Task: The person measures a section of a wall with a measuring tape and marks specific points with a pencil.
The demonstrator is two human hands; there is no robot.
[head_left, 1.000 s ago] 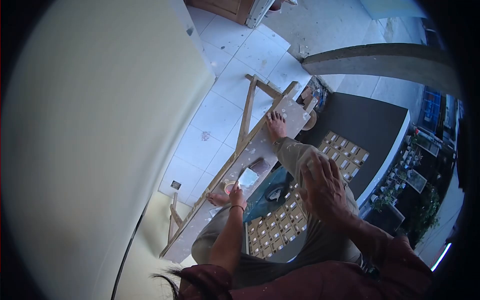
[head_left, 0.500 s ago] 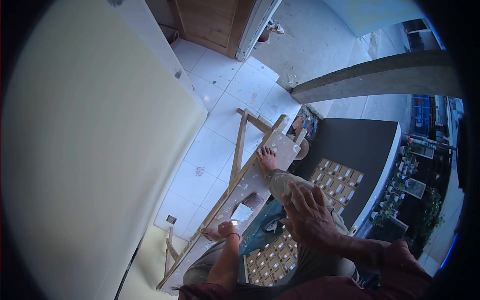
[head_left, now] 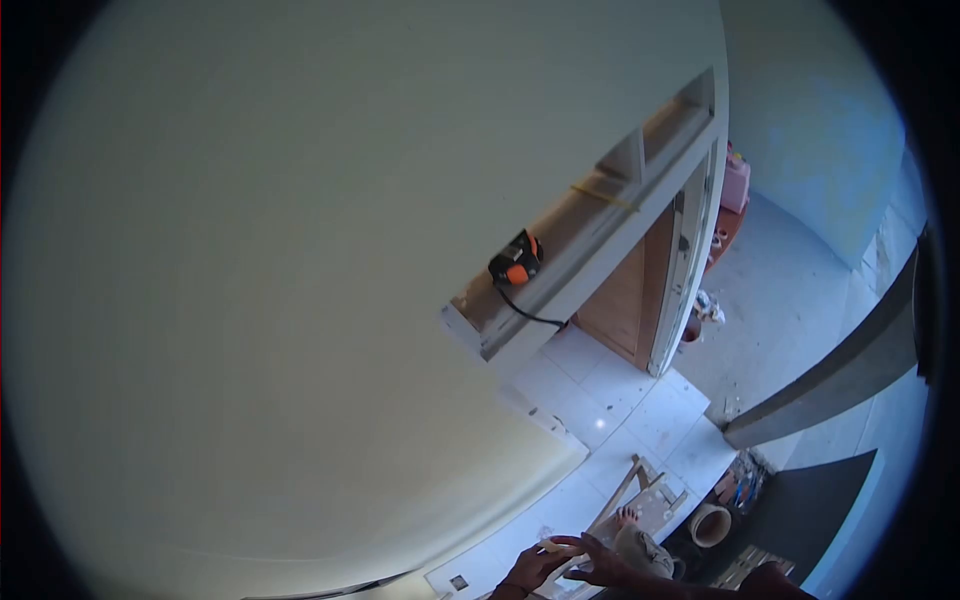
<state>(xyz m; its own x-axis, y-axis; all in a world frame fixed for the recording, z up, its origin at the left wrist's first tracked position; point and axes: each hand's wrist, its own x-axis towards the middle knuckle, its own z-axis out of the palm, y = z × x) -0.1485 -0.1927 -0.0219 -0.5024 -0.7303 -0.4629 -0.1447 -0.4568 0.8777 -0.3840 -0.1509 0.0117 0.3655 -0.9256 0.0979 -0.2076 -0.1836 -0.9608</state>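
Left hand (head_left: pixel 527 570), at the bottom edge of the view, fingers curled, thumb and fingertips pinched on a small pale object (head_left: pixel 553 546). The object is a short, light-coloured piece held at the upper right of this hand, between the two hands; what it is cannot be told at this size. Right hand (head_left: pixel 612 568), just right of the left, fingers spread and extended toward the object, fingertips touching or nearly touching it; whether this hand grips it cannot be told. Both forearms run off the lower edge of the frame.

Above and left of the hands, a large cream wall (head_left: pixel 280 280) fills most of the view. Above the hands and well apart from them, a recessed ledge (head_left: pixel 585 255) over a doorway carries an orange-and-black tape measure (head_left: pixel 514 263) with a dark cord hanging from it. Right of the ledge, a wooden door (head_left: pixel 630 300) stands in its white frame.

Directly behind the hands, far below, a white tiled floor (head_left: pixel 610 420). Just above and right of the right hand, a paint-spattered wooden plank (head_left: pixel 655 510) on a trestle, with the person's bare foot (head_left: pixel 627 517) on it. Further right, a pale roll (head_left: pixel 710 524) lies end-on beside a dark mat (head_left: pixel 800 510). At far right, a grey concrete beam (head_left: pixel 830 385) slants upward.
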